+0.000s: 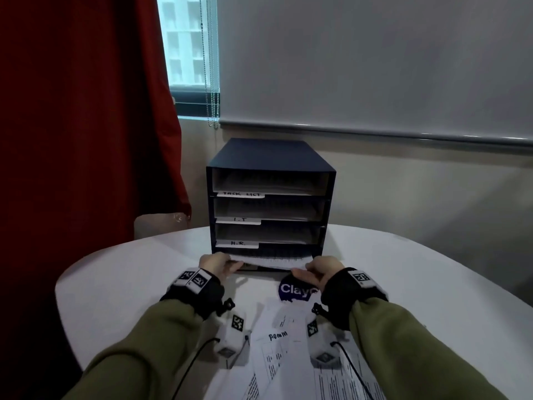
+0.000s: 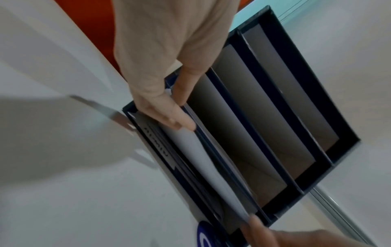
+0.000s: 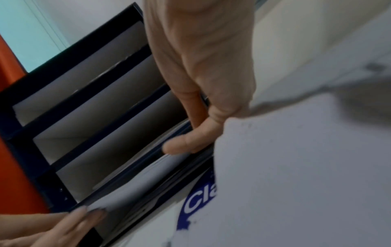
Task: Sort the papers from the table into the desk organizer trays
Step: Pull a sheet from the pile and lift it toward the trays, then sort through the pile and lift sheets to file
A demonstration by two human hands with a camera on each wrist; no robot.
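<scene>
My left hand and my right hand hold one sheet by its two near corners, at the mouth of the lowest tray of the organizer. On each side my fingers pinch the paper: the thumb is under it and the other fingers lie curled on top. The far part of the sheet is already inside this tray, and the near edge is still outside, slightly curved between my hands. In the left wrist view the tray front carries a label that reads "ADMIN".

The organizer stands on the far side of the white tabletop, near the wall. The three trays above have labels "TASK LIST", "I.T" and "H.R.", from top to bottom.

More papers lie on the tabletop near me, between my forearms, and one of them shows the handwritten word "ADMIN". Just beside my right hand there is a blue round logo on the tabletop.
</scene>
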